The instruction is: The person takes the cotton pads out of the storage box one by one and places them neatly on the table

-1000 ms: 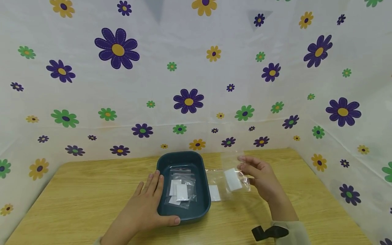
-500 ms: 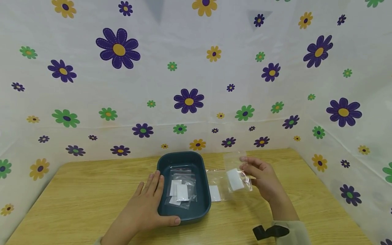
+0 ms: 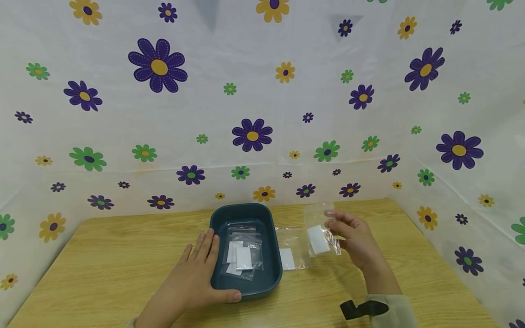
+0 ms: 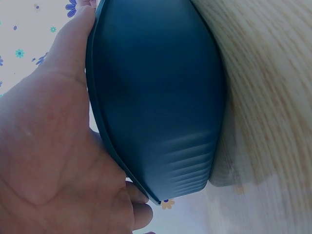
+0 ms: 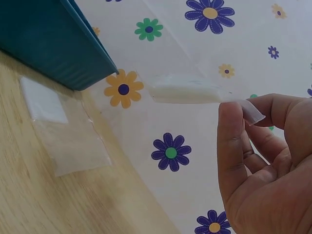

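A dark teal plastic tray (image 3: 251,286) stands on the table, with several clear zip bags (image 3: 244,258) holding white squares piled inside it. My left hand (image 3: 190,280) rests on the tray's left rim with straight fingers, its thumb along the near edge. Between thumb and fingers, my right hand (image 3: 361,241) pinches the edge of another clear bag (image 3: 318,239) with a white square in it, raised above the table right of the tray. In the right wrist view this bag (image 5: 187,92) is seen nearly edge-on. A similar bag (image 3: 288,258) lies flat on the table against the tray's right side.
The light wood table (image 3: 123,259) reaches back to a white cloth (image 3: 197,114) printed with flowers, which also hangs on both sides. A black strap (image 3: 364,310) with a small attachment sits at the right wrist, over a light sleeve (image 3: 391,314).
My right hand has shifted slightly to the right with the pinched bag, away from the bag on the table. The left hand and the tray have stayed in place.
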The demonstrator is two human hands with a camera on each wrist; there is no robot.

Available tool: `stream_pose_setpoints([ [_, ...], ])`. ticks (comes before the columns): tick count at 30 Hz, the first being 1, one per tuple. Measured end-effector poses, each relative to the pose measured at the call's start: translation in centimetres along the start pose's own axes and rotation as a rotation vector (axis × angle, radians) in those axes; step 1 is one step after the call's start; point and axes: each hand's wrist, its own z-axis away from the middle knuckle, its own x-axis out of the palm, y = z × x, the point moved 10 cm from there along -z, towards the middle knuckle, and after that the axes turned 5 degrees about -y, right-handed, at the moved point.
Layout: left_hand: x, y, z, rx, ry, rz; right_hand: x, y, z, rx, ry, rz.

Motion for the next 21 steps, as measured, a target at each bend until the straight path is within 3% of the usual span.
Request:
stream_pose_setpoints([
  [21, -0.5, 0.2, 0.2, -0.003, -0.02, 0.021, -1.7, 2.8, -0.7, 0.103, 0.073, 0.052],
])
